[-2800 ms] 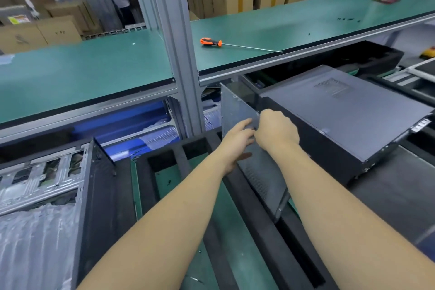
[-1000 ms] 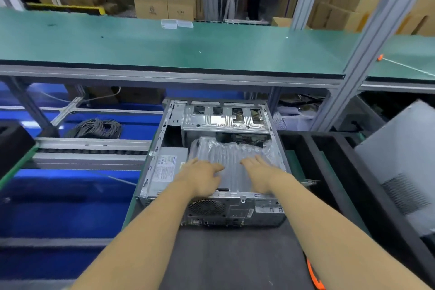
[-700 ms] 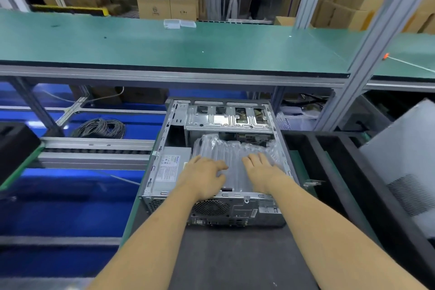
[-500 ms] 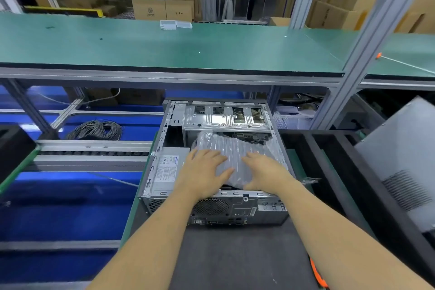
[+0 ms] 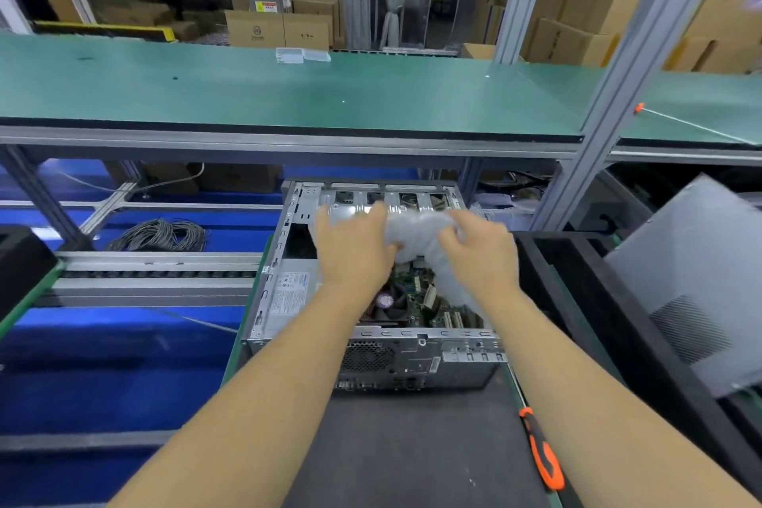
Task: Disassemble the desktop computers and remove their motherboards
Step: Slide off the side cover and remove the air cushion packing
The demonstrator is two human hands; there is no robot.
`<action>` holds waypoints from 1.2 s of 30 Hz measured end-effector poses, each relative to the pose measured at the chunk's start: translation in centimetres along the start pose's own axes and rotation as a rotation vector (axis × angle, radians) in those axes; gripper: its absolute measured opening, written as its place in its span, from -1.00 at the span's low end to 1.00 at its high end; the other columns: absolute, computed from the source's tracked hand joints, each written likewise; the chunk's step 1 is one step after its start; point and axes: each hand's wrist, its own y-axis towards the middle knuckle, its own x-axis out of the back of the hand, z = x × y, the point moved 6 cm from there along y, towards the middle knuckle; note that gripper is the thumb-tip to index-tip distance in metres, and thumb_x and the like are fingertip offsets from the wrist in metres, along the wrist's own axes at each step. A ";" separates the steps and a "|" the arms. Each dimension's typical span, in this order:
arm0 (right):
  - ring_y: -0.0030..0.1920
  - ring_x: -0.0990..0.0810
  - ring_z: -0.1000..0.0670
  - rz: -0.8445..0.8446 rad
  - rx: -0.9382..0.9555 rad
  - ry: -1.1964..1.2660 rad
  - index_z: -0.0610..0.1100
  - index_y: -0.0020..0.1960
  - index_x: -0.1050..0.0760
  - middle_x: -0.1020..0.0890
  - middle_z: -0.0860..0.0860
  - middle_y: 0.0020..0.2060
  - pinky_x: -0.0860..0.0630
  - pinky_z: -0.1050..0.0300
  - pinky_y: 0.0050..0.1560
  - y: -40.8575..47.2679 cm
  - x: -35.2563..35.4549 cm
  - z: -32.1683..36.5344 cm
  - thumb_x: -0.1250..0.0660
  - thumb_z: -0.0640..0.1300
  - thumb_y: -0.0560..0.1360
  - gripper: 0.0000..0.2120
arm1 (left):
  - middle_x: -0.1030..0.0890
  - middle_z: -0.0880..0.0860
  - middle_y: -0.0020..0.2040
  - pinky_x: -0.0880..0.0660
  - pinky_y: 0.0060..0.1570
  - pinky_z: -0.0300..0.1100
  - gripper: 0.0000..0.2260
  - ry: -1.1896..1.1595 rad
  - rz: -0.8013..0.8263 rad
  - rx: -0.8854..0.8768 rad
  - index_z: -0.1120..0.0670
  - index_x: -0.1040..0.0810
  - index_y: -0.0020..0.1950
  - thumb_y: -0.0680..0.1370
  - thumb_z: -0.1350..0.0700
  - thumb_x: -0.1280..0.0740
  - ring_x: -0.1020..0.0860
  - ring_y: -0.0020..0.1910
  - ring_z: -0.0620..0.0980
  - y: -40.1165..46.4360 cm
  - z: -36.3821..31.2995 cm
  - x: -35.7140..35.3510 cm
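An open desktop computer case (image 5: 288,301) lies on the dark mat in front of me, its side panel off. Both hands hold a clear air-cushion packing sheet (image 5: 416,229) raised above the case. My left hand (image 5: 354,252) grips its left side and my right hand (image 5: 480,256) grips its right side. Under the sheet the green motherboard (image 5: 416,301) with its cooler fan shows inside the case. A silver power supply (image 5: 288,293) sits in the case's left part.
An orange-handled screwdriver (image 5: 542,452) lies on the mat at the right. A grey side panel (image 5: 692,280) leans in the black tray at the right. A green shelf (image 5: 288,91) spans above. Coiled cable (image 5: 163,235) lies at the left.
Earlier my hands were at another computer's panel on the right. They then pressed on the air cushion in this case and have now lifted it up, uncovering the motherboard.
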 end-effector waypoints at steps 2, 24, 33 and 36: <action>-0.18 -0.61 -0.08 -0.128 -0.033 0.145 -0.11 0.13 -0.64 -0.68 -0.04 -0.21 -0.59 -0.01 -0.09 1.5 2.9 1.1 -0.26 -0.16 0.51 -0.74 | -0.66 -0.01 -0.20 -0.05 0.45 0.09 -0.70 0.040 -0.117 -0.036 -0.04 -0.52 0.14 0.48 -0.13 -0.42 -0.63 -0.15 0.05 2.5 -1.5 4.1; 0.47 -0.20 -0.11 0.659 -0.124 -0.011 0.02 0.21 -0.62 -0.31 0.01 0.46 -0.32 -0.10 0.40 -1.8 -3.8 -10.2 -0.34 0.26 0.52 -0.59 | -0.17 0.08 0.60 -0.28 0.45 0.16 -0.28 -0.362 0.377 0.236 -0.05 -0.10 0.62 0.57 -0.24 -0.32 -0.23 0.53 0.17 -1.3 1.1 -5.6; 0.41 -0.35 -0.23 0.290 -0.999 0.710 -0.20 0.60 0.11 -0.23 -0.20 0.51 -0.38 -0.10 0.30 -2.1 -5.1 -12.8 -0.59 0.02 0.37 0.11 | -0.29 0.08 0.54 -0.33 0.40 0.12 -0.48 -0.349 0.498 0.180 0.05 -0.22 0.59 0.67 -0.09 -0.20 -0.26 0.50 0.14 -4.0 -1.1 -8.1; 0.02 -0.55 -0.14 0.203 -0.901 0.698 -0.26 0.20 -0.46 -0.59 -0.19 0.19 -0.47 0.07 -0.03 -1.4 -5.3 -13.2 -0.48 -0.20 0.46 -0.63 | -0.31 0.08 0.54 -0.31 0.43 0.09 -0.50 -0.377 0.475 0.159 0.05 -0.23 0.58 0.67 -0.07 -0.20 -0.27 0.50 0.11 -4.1 -2.4 -8.0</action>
